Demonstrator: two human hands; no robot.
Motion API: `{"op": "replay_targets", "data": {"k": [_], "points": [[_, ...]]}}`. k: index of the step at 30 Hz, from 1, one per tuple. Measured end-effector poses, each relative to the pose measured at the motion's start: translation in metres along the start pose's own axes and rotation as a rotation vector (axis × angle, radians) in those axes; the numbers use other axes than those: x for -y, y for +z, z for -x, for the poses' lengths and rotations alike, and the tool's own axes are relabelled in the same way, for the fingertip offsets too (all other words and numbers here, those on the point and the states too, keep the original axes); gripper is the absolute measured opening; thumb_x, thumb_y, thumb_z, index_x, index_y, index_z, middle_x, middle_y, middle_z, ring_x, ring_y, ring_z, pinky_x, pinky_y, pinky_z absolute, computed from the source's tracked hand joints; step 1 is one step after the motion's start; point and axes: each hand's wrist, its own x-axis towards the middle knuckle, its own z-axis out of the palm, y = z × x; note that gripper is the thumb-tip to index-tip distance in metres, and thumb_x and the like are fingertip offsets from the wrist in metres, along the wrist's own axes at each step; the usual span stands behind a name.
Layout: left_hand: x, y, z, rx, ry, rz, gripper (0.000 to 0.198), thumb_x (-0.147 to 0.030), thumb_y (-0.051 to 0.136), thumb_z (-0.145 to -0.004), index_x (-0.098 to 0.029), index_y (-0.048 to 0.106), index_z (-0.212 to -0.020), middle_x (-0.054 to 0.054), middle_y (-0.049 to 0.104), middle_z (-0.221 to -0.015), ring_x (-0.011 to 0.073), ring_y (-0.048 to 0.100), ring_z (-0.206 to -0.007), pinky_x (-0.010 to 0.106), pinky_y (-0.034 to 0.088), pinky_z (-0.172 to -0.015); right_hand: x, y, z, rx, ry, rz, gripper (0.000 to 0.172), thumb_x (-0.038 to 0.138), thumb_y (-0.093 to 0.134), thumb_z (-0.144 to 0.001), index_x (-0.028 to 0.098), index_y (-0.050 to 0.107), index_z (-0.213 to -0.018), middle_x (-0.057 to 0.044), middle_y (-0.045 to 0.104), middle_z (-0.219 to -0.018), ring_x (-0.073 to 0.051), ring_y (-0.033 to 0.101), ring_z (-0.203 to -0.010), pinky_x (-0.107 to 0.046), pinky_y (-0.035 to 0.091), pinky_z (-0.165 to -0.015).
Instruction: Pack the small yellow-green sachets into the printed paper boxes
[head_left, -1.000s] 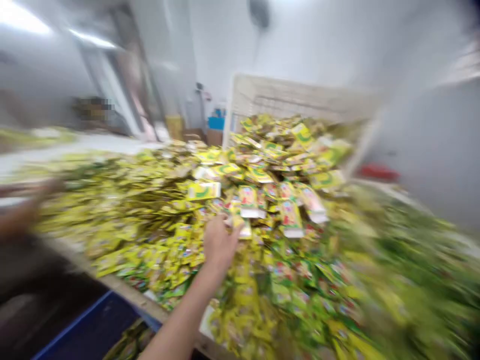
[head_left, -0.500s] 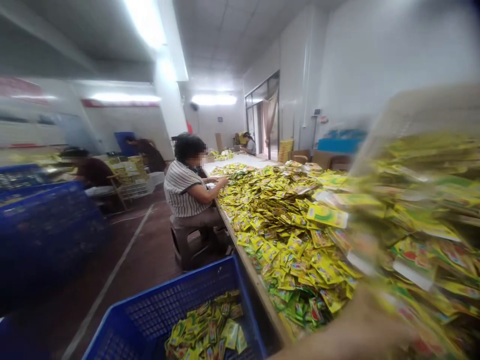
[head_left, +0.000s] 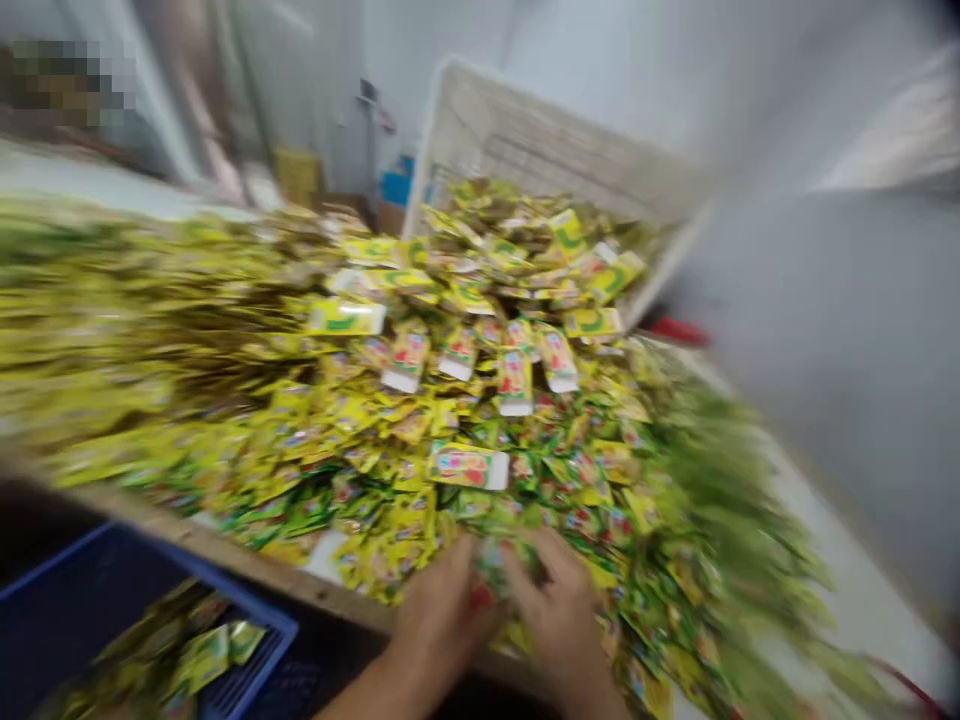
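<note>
A big heap of small yellow and green sachets point(head_left: 450, 400) covers the table. Both my hands are at the near edge of the heap, close together. My left hand point(head_left: 439, 610) and my right hand point(head_left: 559, 610) have their fingers curled around a small bunch of sachets point(head_left: 495, 565) between them. The picture is smeared by motion, so the exact grip is hard to make out. A larger sachet with a white end point(head_left: 469, 467) lies flat just beyond my fingers.
A white mesh crate point(head_left: 525, 150) full of sachets tilts onto the heap at the back. A blue plastic crate point(head_left: 150, 620) with some sachets stands below the table's wooden front edge point(head_left: 247, 565) at the lower left. A bare white tabletop point(head_left: 847, 590) shows at right.
The view swung left toward seated co-workers and has come back to the heap. My left hand, which reached far into the pile, is now at the near edge together with my right hand.
</note>
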Motion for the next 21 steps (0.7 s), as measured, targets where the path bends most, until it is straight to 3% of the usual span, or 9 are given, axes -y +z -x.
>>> {"op": "replay_targets", "data": {"k": [2, 5, 8, 11, 13, 15, 18, 21], "points": [[0.004, 0.007, -0.005, 0.038, 0.026, -0.065, 0.037, -0.015, 0.061, -0.07, -0.022, 0.058, -0.106, 0.004, 0.063, -0.083, 0.0285, 0.059, -0.084, 0.039, 0.039, -0.075, -0.013, -0.008, -0.011, 0.093, 0.022, 0.144, 0.007, 0.022, 0.064, -0.083, 0.022, 0.071, -0.081, -0.002, 0.063, -0.077, -0.018, 0.058, -0.074, -0.029, 0.043, -0.067], [0.004, 0.012, -0.001, 0.102, 0.035, -0.11, 0.033, -0.015, 0.057, -0.071, -0.023, 0.056, -0.103, 0.003, 0.062, -0.083, 0.027, 0.059, -0.082, 0.035, 0.038, -0.074, -0.019, -0.017, -0.016, 0.289, 0.022, 0.246, 0.012, 0.013, 0.062, -0.08, 0.021, 0.069, -0.074, 0.0, 0.06, -0.073, -0.017, 0.056, -0.072, -0.026, 0.038, -0.064], [0.002, 0.011, 0.01, 0.197, 0.008, -0.09, 0.032, -0.027, 0.065, -0.071, -0.023, 0.055, -0.101, 0.001, 0.064, -0.08, 0.0247, 0.06, -0.074, 0.032, 0.042, -0.066, -0.015, -0.03, -0.014, 0.443, 0.007, 0.235, 0.016, 0.01, 0.063, -0.077, 0.023, 0.07, -0.083, 0.001, 0.063, -0.081, -0.017, 0.057, -0.077, -0.025, 0.039, -0.068], [0.004, 0.004, 0.022, 0.363, -0.042, 0.26, 0.028, -0.038, 0.065, -0.077, -0.024, 0.056, -0.099, 0.002, 0.068, -0.09, 0.0243, 0.063, -0.086, 0.032, 0.048, -0.077, -0.012, -0.037, -0.009, 0.433, 0.115, 0.104, 0.028, 0.01, 0.067, -0.076, 0.027, 0.069, -0.099, 0.003, 0.066, -0.085, -0.017, 0.059, -0.079, -0.024, 0.041, -0.068], [0.009, -0.003, 0.031, 0.481, -0.147, 0.615, 0.025, -0.04, 0.066, -0.079, -0.024, 0.058, -0.097, 0.001, 0.069, -0.095, 0.0239, 0.063, -0.094, 0.033, 0.048, -0.084, -0.014, -0.032, -0.002, 0.394, 0.191, 0.026, 0.021, 0.014, 0.073, -0.075, 0.026, 0.071, -0.092, 0.004, 0.065, -0.077, -0.017, 0.06, -0.075, -0.024, 0.041, -0.065], [0.017, -0.008, 0.04, 0.543, -0.245, 0.838, 0.027, -0.038, 0.073, -0.075, -0.023, 0.059, -0.093, 0.001, 0.07, -0.093, 0.0228, 0.064, -0.093, 0.033, 0.049, -0.084, -0.017, -0.02, 0.009, 0.368, 0.164, 0.035, 0.01, 0.018, 0.079, -0.072, 0.025, 0.073, -0.079, 0.003, 0.064, -0.079, -0.017, 0.059, -0.081, -0.026, 0.042, -0.072], [0.03, -0.012, 0.05, 0.599, -0.292, 0.899, 0.027, -0.033, 0.077, -0.073, -0.021, 0.06, -0.089, 0.0, 0.07, -0.09, 0.0196, 0.064, -0.09, 0.03, 0.047, -0.082, -0.022, -0.002, 0.029, 0.4, 0.07, 0.092, 0.005, 0.023, 0.079, -0.075, 0.025, 0.075, -0.073, 0.0, 0.062, -0.103, -0.019, 0.054, -0.103, -0.031, 0.037, -0.09], [0.039, -0.014, 0.054, 0.613, -0.353, 0.889, 0.029, -0.032, 0.079, -0.071, -0.019, 0.061, -0.089, 0.001, 0.071, -0.086, 0.0181, 0.065, -0.085, 0.027, 0.046, -0.078, -0.026, 0.005, 0.045, 0.529, 0.068, 0.047, 0.009, 0.021, 0.071, -0.083, 0.023, 0.074, -0.076, 0.0, 0.06, -0.112, -0.018, 0.051, -0.108, -0.032, 0.035, -0.096]]}}
